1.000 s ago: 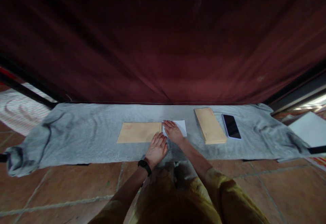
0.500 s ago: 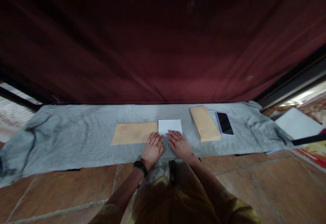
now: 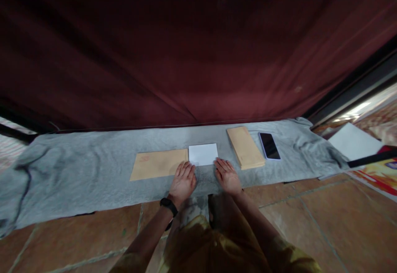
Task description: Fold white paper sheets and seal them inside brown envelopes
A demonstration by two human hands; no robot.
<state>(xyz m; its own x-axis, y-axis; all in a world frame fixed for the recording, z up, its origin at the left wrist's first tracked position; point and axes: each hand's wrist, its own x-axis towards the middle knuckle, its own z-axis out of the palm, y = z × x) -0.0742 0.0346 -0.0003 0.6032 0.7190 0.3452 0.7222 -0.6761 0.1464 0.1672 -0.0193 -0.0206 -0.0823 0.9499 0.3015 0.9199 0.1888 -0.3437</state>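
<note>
A folded white sheet of paper (image 3: 203, 154) lies flat on the grey cloth (image 3: 108, 173), beside the right end of a brown envelope (image 3: 158, 163). My left hand (image 3: 182, 181) rests palm down with fingers stretched, its tips over the envelope's lower right corner and near the paper's lower left corner. At the paper's lower right corner are the fingertips of my right hand (image 3: 228, 177), which lies flat with its fingers out. Neither hand grips anything. To the right, a stack of brown envelopes (image 3: 246, 147) lies at a slant.
A phone (image 3: 269, 146) with a dark screen lies right of the envelope stack. Dark red fabric (image 3: 192, 58) hangs behind the cloth-covered surface. Black frame bars stand at both sides. A white sheet (image 3: 355, 141) and a colourful printed item (image 3: 378, 176) are at the far right, above the tiled floor (image 3: 350, 219).
My right hand has slid right along the paper's lower edge to its corner, uncovering more of the paper. My left hand stays near the envelope's end. The view has tilted slightly.
</note>
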